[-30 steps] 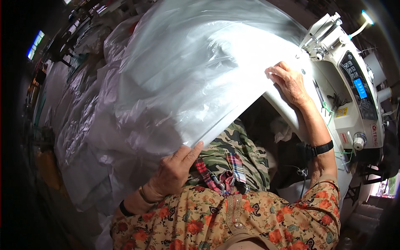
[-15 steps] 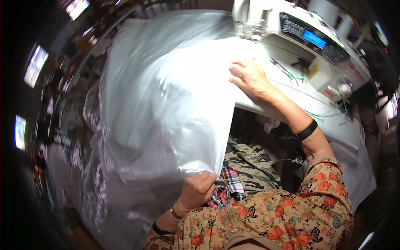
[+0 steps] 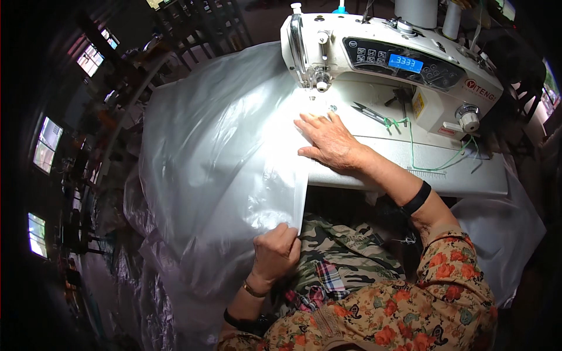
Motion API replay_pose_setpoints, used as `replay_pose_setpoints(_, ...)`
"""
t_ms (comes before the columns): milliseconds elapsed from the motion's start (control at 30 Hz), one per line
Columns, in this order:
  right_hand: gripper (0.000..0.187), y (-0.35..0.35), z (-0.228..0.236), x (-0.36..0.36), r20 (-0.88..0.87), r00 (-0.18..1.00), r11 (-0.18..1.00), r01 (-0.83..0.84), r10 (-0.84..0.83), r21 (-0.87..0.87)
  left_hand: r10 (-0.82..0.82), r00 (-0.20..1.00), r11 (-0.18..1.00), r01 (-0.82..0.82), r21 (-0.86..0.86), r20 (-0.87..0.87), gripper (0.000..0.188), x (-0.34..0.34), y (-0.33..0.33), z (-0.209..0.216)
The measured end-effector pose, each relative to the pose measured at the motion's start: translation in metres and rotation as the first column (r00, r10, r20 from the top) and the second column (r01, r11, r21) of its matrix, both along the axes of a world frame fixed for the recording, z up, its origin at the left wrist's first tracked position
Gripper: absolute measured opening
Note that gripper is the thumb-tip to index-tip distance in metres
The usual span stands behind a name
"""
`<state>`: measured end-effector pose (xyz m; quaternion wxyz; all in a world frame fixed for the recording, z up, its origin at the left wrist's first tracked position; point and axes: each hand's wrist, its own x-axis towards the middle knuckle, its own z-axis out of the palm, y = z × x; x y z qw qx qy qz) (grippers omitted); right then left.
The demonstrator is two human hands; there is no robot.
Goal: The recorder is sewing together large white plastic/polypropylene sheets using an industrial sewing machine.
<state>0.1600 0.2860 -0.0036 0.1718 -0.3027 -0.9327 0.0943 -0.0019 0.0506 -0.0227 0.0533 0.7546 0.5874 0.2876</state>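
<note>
A person in a floral top [image 3: 386, 316] and camouflage trousers [image 3: 357, 251] sits at a white sewing machine [image 3: 345, 35], working a large, pale plastic sheet [image 3: 205, 140] with two bare hands. The sheet spreads across the left of the scene, from beside the machine's needle end at the far side down to the person's lap area, its straight right edge running between the hands. The left hand [image 3: 277, 248], nearer the body, is closed, fingers curled and gripping that edge at its near end. The right hand [image 3: 331, 140] lies palm down and open just to the near side of the needle area, its fingertips resting on the brightly lit sheet and its thumb held apart. A black band [image 3: 417, 199] circles the right forearm; a gold-toned bracelet [image 3: 254, 290] sits on the left wrist. Right of the right hand, dark thread snips [image 3: 370, 113] lie on the white worktable [image 3: 468, 178] beside a looping green cord [image 3: 411, 149]. Above them the machine's control panel shows a lit blue screen [image 3: 405, 62], and a large white thread cone [image 3: 417, 13] stands behind. Windows [image 3: 48, 143] glow at far left.
</note>
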Motion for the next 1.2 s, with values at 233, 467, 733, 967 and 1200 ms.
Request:
replay_pose_setpoints(233,0.071,0.0,-0.003,0.0,-0.014,1.0,1.0,0.003,-0.003,-0.014,-0.016,1.0,0.998,0.018,0.056,-0.025,0.003,0.005,0.065,0.01)
replay_pose_setpoints(467,0.063,0.0,-0.005,-0.002,-0.027,0.999,0.999,0.033,-0.033,-0.008,0.023,1.0,0.997,-0.022,0.078,-0.014,0.007,0.011,0.125,0.023)
replay_pose_setpoints(733,0.034,0.011,-0.01,-0.005,-0.191,0.981,0.999,0.041,-0.035,0.031,0.127,0.991,0.99,-0.122,0.076,-0.054,0.012,0.011,0.191,0.029)
replay_pose_setpoints(967,0.028,0.014,-0.007,-0.009,-0.319,0.945,0.994,0.095,-0.07,0.063,0.109,0.975,0.992,-0.094,-0.086,0.192,0.025,-0.002,0.187,0.041)
replay_pose_setpoints(1200,0.025,0.013,-0.006,-0.011,-0.299,0.941,0.987,0.16,-0.156,-0.011,0.382,0.923,0.923,-0.384,-0.036,-0.044,0.048,-0.11,0.115,0.021)
